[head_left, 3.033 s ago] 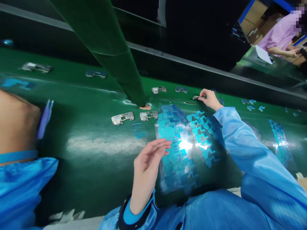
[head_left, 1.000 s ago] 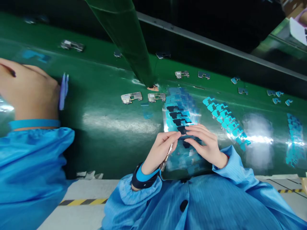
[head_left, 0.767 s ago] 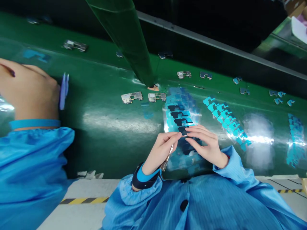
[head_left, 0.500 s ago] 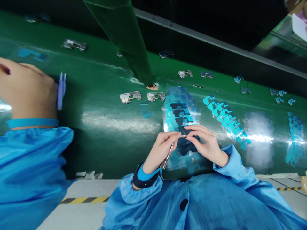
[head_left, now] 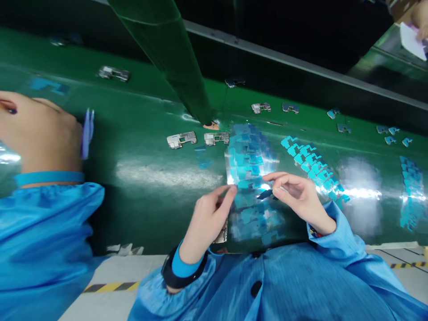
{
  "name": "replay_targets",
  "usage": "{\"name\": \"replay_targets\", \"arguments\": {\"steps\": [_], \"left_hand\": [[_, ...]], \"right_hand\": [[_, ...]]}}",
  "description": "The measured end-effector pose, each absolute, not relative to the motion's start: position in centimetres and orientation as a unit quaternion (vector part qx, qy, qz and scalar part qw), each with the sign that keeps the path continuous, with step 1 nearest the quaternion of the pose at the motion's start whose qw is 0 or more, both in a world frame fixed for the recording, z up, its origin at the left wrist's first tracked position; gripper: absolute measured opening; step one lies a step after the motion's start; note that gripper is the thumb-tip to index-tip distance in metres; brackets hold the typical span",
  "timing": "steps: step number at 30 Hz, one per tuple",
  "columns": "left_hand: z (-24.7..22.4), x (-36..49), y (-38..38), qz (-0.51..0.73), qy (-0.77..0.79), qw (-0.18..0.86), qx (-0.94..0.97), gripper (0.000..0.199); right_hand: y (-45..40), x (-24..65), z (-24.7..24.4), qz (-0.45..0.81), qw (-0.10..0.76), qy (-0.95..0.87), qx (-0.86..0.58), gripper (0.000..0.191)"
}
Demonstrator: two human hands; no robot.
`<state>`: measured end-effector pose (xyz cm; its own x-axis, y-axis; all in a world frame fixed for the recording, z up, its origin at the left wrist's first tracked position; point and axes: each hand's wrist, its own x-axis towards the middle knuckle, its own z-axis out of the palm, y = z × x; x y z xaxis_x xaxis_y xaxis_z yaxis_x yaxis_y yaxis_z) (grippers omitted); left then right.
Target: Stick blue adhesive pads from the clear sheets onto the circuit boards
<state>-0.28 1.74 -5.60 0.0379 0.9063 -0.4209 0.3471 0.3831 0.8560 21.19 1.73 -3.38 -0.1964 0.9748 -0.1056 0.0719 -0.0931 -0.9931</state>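
Note:
My left hand [head_left: 211, 216] is curled, its thumb and index finger near each other. It is closed around a metal-shielded circuit board [head_left: 221, 234], which shows only partly below the fingers. My right hand [head_left: 297, 195] pinches a small dark blue film piece [head_left: 265, 194] between thumb and fingertips, a little apart from my left hand. Beneath both hands lies a clear sheet of blue die-cut film pieces [head_left: 249, 147]. Just beyond the sheet's left edge rest two circuit boards, one silvery board [head_left: 181, 140] and another board [head_left: 216, 138].
A co-worker's hand [head_left: 47, 133] and blue sleeve occupy the left, beside purple tweezers [head_left: 87, 133]. A green post [head_left: 174, 62] rises from the green bench [head_left: 150, 205]. Further boards lie along the back, with a second film strip [head_left: 314, 167] to the right.
My hands have moved apart: the left went left and down with the circuit board, the right slightly right with a film piece. Dark pieces seen over the sheet no longer appear dark.

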Motion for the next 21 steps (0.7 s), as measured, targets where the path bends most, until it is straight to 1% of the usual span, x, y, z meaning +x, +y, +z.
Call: {"name": "replay_targets", "arguments": {"steps": [2, 3, 4, 7, 8, 10, 14, 19, 21], "left_hand": [[-4.6, -0.3, 1.1, 0.295, 0.667, 0.474, 0.493, 0.035], [-4.2, -0.1, 0.8, 0.307, 0.658, 0.468, 0.505, 0.037], [-3.8, 0.1, 0.5, 0.316, 0.634, 0.476, 0.521, 0.035], [-3.3, 1.2, 0.1, 0.317, 0.546, 0.539, 0.557, 0.016], [-3.4, 1.6, 0.1, 0.318, 0.536, 0.553, 0.553, 0.015], [-3.6, 1.9, 0.1, 0.327, 0.542, 0.577, 0.516, 0.021], [-3.8, 1.7, 0.3, 0.356, 0.567, 0.599, 0.439, 0.021], [-3.6, 1.8, 0.4, 0.369, 0.571, 0.609, 0.408, 0.026], [-4.0, 1.9, 0.6, 0.378, 0.571, 0.615, 0.391, 0.036]], "right_hand": [[2.0, 21.0, -3.5, 0.566, 0.396, -0.528, -0.493, 0.008], [2.1, 20.8, -3.5, 0.569, 0.391, -0.529, -0.494, 0.008], [2.2, 20.7, -3.6, 0.571, 0.385, -0.533, -0.492, 0.008], [2.3, 20.2, -3.7, 0.575, 0.369, -0.552, -0.479, 0.009], [2.3, 20.1, -3.8, 0.575, 0.370, -0.553, -0.475, 0.010], [2.3, 20.3, -4.1, 0.571, 0.389, -0.544, -0.476, 0.010], [2.0, 21.3, -4.4, 0.549, 0.431, -0.505, -0.508, 0.017], [1.5, 21.4, -4.0, 0.544, 0.409, -0.508, -0.528, 0.013], [1.5, 21.1, -3.9, 0.515, 0.411, -0.528, -0.537, 0.011]]}}
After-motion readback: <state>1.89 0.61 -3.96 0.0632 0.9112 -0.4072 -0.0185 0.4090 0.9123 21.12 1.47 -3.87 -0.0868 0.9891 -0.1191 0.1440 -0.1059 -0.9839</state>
